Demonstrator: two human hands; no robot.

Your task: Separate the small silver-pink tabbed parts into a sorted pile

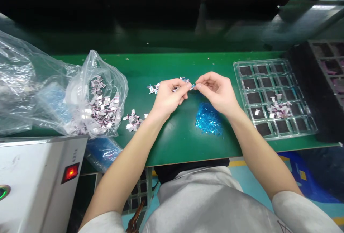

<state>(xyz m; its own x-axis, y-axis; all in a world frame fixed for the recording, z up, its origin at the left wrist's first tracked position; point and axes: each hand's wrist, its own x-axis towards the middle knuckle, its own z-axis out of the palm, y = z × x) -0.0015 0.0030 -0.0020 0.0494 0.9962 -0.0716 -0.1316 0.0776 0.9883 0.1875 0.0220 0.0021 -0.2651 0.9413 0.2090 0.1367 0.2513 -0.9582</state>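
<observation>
Above the green table, my left hand (172, 95) pinches a small silvery part (192, 86) with a bit of blue on it. The thumb and finger of my right hand (215, 91) are closed at the part's right end. Behind and left of my left hand lie small parts with blue strips (154, 89). A loose pile of silvery parts (133, 120) rests left of my left wrist. Thin blue film strips (208, 119) form a heap below my right hand.
An open plastic bag (103, 109) of small parts stands at the left, beside more bags. The clear compartment tray (278, 98) at the right holds some parts. A metal box (40, 175) with a lit red switch is at lower left.
</observation>
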